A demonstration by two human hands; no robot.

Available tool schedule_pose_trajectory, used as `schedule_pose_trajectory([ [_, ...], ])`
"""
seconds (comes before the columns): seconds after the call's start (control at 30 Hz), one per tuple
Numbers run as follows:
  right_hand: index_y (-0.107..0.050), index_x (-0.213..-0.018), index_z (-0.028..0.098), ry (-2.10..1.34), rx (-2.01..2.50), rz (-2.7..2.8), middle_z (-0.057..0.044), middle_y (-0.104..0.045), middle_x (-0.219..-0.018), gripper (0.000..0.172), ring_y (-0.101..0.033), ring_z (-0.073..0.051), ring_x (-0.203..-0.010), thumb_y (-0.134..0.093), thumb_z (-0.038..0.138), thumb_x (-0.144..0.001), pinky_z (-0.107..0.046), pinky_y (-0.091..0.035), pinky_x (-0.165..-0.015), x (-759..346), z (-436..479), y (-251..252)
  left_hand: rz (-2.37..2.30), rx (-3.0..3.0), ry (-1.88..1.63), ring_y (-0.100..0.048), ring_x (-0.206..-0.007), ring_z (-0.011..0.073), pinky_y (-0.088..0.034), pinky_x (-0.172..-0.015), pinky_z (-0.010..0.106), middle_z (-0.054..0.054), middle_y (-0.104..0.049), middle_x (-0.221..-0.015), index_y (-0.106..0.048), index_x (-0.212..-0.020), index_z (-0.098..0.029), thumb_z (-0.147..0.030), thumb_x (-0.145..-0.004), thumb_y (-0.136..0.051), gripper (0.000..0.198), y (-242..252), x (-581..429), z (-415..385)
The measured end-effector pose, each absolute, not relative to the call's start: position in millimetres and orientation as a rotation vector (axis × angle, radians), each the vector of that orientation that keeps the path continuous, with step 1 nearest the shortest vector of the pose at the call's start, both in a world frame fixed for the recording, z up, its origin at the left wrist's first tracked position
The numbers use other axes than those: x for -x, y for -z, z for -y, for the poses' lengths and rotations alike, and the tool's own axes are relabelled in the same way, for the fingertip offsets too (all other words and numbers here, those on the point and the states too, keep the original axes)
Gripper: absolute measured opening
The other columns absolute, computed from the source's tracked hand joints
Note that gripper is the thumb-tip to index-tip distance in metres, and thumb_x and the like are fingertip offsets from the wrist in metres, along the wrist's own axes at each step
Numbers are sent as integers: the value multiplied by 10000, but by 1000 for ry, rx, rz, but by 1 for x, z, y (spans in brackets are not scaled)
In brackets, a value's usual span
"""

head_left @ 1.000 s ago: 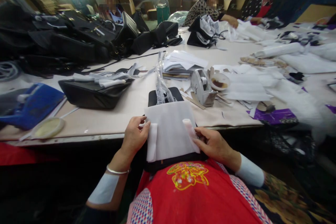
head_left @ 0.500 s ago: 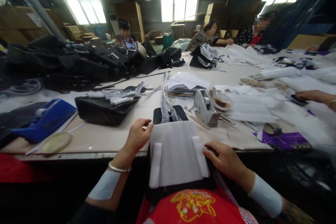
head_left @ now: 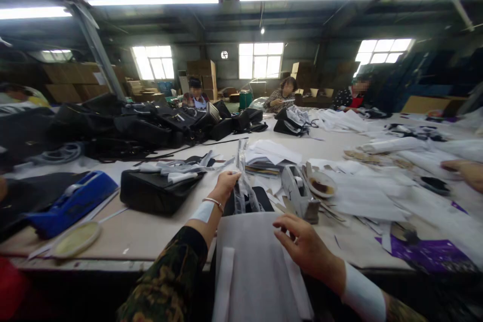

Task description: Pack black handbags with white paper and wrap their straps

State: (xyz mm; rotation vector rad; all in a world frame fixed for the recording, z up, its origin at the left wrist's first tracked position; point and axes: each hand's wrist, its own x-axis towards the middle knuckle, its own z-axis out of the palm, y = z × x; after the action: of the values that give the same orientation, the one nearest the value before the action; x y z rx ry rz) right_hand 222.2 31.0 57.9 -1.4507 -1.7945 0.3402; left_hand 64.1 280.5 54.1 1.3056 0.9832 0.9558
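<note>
In front of me a white foam sheet point(head_left: 256, 256) covers a black bag point(head_left: 264, 197), whose top edge shows beyond it. A handle wrapped in clear plastic point(head_left: 241, 196) rises from the bag. My left hand point(head_left: 226, 184) is stretched forward, its fingers closed on the upper part of this handle. Over the sheet's upper right corner my right hand point(head_left: 304, 244) hovers with bent, parted fingers and nothing in them. Folded white strips run down both sides of the sheet.
A grey tape dispenser point(head_left: 300, 193) stands right of the bag, beside a round dish point(head_left: 320, 183). To the left are a black bag point(head_left: 158, 191) and a blue tape dispenser point(head_left: 75, 201). Black bags point(head_left: 151, 121) are heaped behind. Another person's hand point(head_left: 466, 171) is at far right.
My left hand has moved from the sheet's left edge forward to the plastic-wrapped handle. My right hand has shifted from the sheet's right edge to its upper corner. The view has tilted upward.
</note>
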Motion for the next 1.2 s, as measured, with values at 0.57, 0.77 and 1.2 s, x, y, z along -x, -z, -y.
schedule_pose_trajectory([
  [0.57, -694, -998, 138, -1455, 601, 830, -91, -772, -947, 271, -728, -183, -775, -549, 359, -937, -276, -570, -697, -221, -149, -184, -582, -2062, -543, -527, -680, 127, -412, -649, 235, -17, -598, -704, -632, -685, -164, -187, -741, -686, 81, -86, -16, -164],
  [0.77, -694, -1062, 203, -973, 419, 1026, 20, -733, -834, 229, -658, -99, -664, -696, 292, -852, -235, -566, -684, -261, -122, -267, -1006, -1960, -808, -422, -569, 125, -325, -579, 259, -48, -467, -569, -565, -643, -184, -264, -795, -618, 180, -75, -20, -215],
  [1.2, -745, -1125, 204, -463, 882, 1626, -93, -760, -986, 313, -711, -238, -918, -695, 376, -869, -399, -565, -850, -251, -127, -180, -977, -1448, -808, -702, -901, 270, -544, -778, 379, 165, -711, -975, -677, -999, -122, -616, -911, -465, 545, -118, -58, -184],
])
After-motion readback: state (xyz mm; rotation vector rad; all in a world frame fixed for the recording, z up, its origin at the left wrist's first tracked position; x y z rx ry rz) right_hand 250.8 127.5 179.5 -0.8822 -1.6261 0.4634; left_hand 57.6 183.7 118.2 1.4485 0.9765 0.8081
